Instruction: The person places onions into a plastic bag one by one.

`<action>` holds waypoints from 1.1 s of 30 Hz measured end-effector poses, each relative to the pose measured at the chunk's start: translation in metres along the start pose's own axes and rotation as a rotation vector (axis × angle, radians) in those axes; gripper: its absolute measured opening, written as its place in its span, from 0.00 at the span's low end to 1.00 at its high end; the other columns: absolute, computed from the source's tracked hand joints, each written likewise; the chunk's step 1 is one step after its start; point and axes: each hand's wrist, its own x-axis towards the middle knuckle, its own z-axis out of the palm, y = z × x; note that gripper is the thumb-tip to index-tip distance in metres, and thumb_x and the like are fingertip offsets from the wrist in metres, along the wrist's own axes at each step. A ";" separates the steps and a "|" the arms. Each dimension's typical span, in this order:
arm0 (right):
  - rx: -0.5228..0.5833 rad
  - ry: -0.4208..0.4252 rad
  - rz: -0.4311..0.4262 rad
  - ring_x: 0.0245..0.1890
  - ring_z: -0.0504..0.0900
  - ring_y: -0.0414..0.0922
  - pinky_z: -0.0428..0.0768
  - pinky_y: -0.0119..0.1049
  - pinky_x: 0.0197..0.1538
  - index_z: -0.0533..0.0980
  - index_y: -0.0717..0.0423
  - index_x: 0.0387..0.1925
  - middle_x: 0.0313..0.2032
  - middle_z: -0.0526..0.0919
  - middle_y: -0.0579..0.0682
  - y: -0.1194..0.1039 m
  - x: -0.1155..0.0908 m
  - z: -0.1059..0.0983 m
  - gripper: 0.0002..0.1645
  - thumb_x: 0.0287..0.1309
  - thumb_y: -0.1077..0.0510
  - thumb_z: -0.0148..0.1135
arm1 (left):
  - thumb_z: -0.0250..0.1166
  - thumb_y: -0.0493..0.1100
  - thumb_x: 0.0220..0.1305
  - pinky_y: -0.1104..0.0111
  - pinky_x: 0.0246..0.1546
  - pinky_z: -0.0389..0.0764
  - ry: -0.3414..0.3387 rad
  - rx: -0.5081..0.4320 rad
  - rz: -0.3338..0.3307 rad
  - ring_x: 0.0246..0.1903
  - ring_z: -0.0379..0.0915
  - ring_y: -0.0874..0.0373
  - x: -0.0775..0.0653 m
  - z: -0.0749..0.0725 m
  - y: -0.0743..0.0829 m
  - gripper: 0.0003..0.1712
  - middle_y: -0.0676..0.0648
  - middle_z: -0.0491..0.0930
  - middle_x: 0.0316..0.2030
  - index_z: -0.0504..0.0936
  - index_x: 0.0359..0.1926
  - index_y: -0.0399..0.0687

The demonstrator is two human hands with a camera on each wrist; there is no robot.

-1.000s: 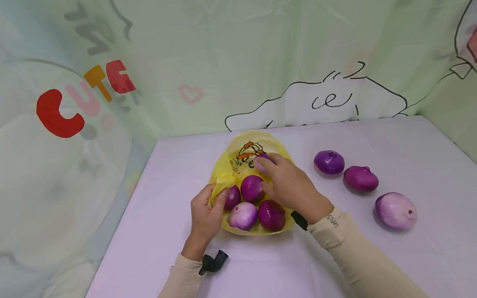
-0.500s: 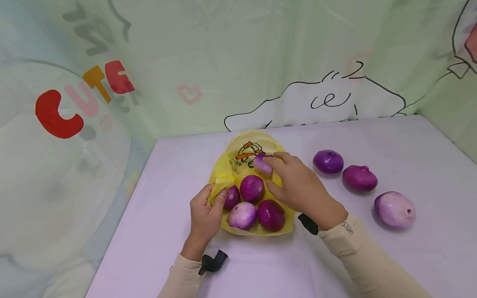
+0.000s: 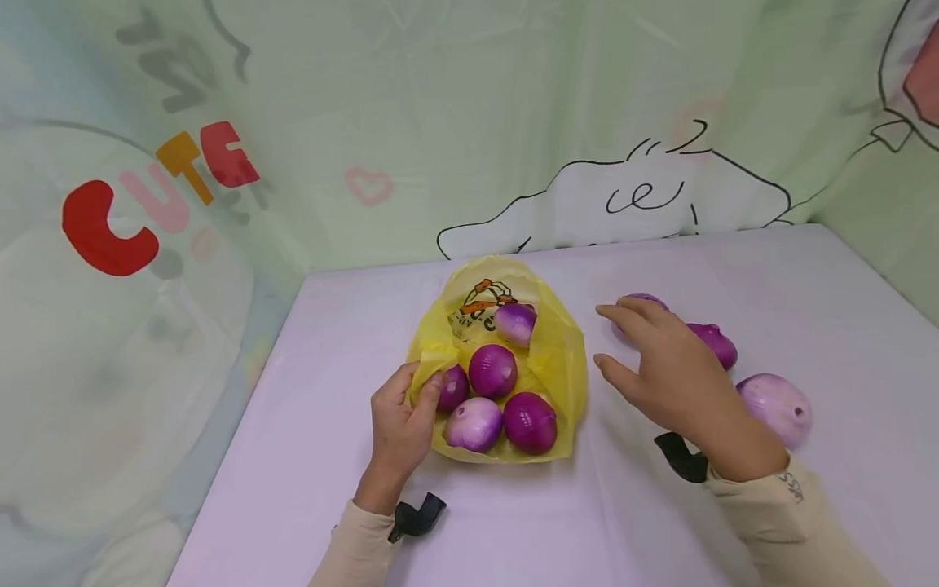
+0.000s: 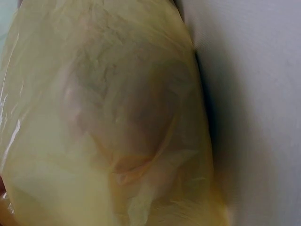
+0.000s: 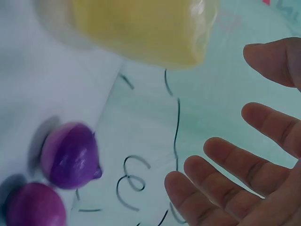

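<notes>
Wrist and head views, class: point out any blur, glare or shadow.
Left wrist: the yellow bag is blurred, with glare streaks at its left edge; right wrist: a purple onion shows glints and a shadow beside it; head: faint shadow along the bag's lower edge.

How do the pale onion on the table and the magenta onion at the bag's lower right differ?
The pale onion is whitish lilac, the magenta onion deep reddish purple. The pale onion lies loose on the table, the magenta onion inside the yellow bag. Both look rounded.

Bright, even head view; dimmer wrist views (the yellow bag blurry).
</notes>
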 end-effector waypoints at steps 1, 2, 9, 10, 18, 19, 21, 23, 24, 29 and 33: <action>-0.004 0.013 0.004 0.64 0.72 0.68 0.74 0.71 0.59 0.75 0.62 0.66 0.65 0.74 0.68 0.006 -0.003 -0.001 0.35 0.59 0.57 0.74 | 0.66 0.30 0.68 0.70 0.31 0.83 0.000 0.001 0.002 0.31 0.77 0.56 0.000 0.000 0.000 0.06 0.40 0.88 0.38 0.85 0.44 0.33; -0.008 0.016 0.016 0.64 0.72 0.68 0.74 0.71 0.60 0.75 0.63 0.66 0.65 0.74 0.68 0.011 -0.006 -0.002 0.35 0.58 0.57 0.74 | 0.66 0.30 0.68 0.70 0.31 0.83 -0.001 0.000 0.003 0.31 0.77 0.56 0.000 0.000 0.000 0.06 0.40 0.88 0.38 0.85 0.44 0.33; -0.021 0.058 0.079 0.59 0.73 0.71 0.73 0.73 0.55 0.75 0.64 0.64 0.61 0.75 0.71 0.048 -0.023 -0.007 0.36 0.56 0.59 0.75 | 0.66 0.30 0.69 0.70 0.36 0.85 -0.012 -0.003 -0.009 0.34 0.79 0.56 0.000 0.000 0.000 0.07 0.40 0.88 0.40 0.85 0.46 0.33; -0.018 0.062 0.087 0.58 0.73 0.72 0.73 0.73 0.54 0.75 0.64 0.64 0.61 0.74 0.72 0.053 -0.025 -0.008 0.35 0.56 0.59 0.75 | 0.66 0.30 0.69 0.70 0.36 0.85 -0.012 -0.003 -0.010 0.34 0.79 0.56 0.000 0.000 0.000 0.07 0.40 0.88 0.40 0.85 0.46 0.33; -0.044 -0.037 0.222 0.60 0.67 0.77 0.67 0.78 0.55 0.72 0.66 0.66 0.63 0.69 0.76 0.083 -0.038 -0.015 0.36 0.60 0.56 0.72 | 0.66 0.30 0.68 0.71 0.34 0.84 -0.010 -0.012 -0.011 0.33 0.78 0.56 -0.001 0.001 -0.001 0.07 0.40 0.88 0.39 0.85 0.46 0.33; -0.047 -0.052 0.234 0.60 0.66 0.77 0.66 0.79 0.55 0.71 0.66 0.67 0.63 0.69 0.77 0.086 -0.040 -0.016 0.37 0.61 0.55 0.72 | 0.66 0.30 0.68 0.71 0.34 0.84 -0.010 -0.015 -0.011 0.33 0.78 0.56 -0.001 0.001 -0.001 0.07 0.40 0.88 0.39 0.85 0.46 0.33; -0.050 -0.068 0.252 0.59 0.66 0.78 0.66 0.79 0.55 0.71 0.68 0.67 0.62 0.69 0.77 0.093 -0.043 -0.017 0.37 0.61 0.55 0.72 | 0.66 0.30 0.68 0.71 0.34 0.84 -0.011 -0.019 -0.014 0.33 0.79 0.56 -0.001 0.001 -0.001 0.07 0.40 0.88 0.40 0.85 0.46 0.33; -0.052 -0.080 0.268 0.59 0.66 0.77 0.66 0.78 0.55 0.70 0.69 0.66 0.62 0.69 0.77 0.099 -0.046 -0.018 0.37 0.61 0.55 0.71 | 0.66 0.30 0.68 0.71 0.35 0.85 -0.013 -0.022 -0.017 0.34 0.79 0.56 -0.001 0.001 -0.001 0.07 0.40 0.88 0.40 0.85 0.46 0.33; -0.058 -0.089 0.278 0.59 0.66 0.78 0.66 0.78 0.55 0.70 0.70 0.65 0.62 0.68 0.78 0.101 -0.048 -0.018 0.37 0.61 0.54 0.71 | 0.66 0.30 0.69 0.71 0.35 0.85 -0.014 -0.020 -0.019 0.34 0.79 0.56 -0.001 0.001 -0.001 0.07 0.40 0.88 0.40 0.85 0.46 0.33; -0.075 -0.096 0.290 0.58 0.66 0.79 0.66 0.78 0.54 0.71 0.71 0.64 0.60 0.68 0.80 0.115 -0.056 -0.016 0.37 0.60 0.54 0.71 | 0.66 0.30 0.69 0.70 0.36 0.85 -0.019 -0.011 -0.023 0.34 0.79 0.56 -0.001 0.001 0.000 0.07 0.40 0.88 0.41 0.85 0.46 0.33; -0.069 -0.097 0.285 0.57 0.67 0.80 0.67 0.77 0.53 0.71 0.70 0.64 0.60 0.69 0.81 0.124 -0.060 -0.013 0.37 0.59 0.53 0.72 | 0.66 0.31 0.69 0.70 0.35 0.85 -0.017 0.001 -0.018 0.33 0.78 0.56 -0.001 0.000 0.000 0.07 0.40 0.88 0.40 0.85 0.46 0.33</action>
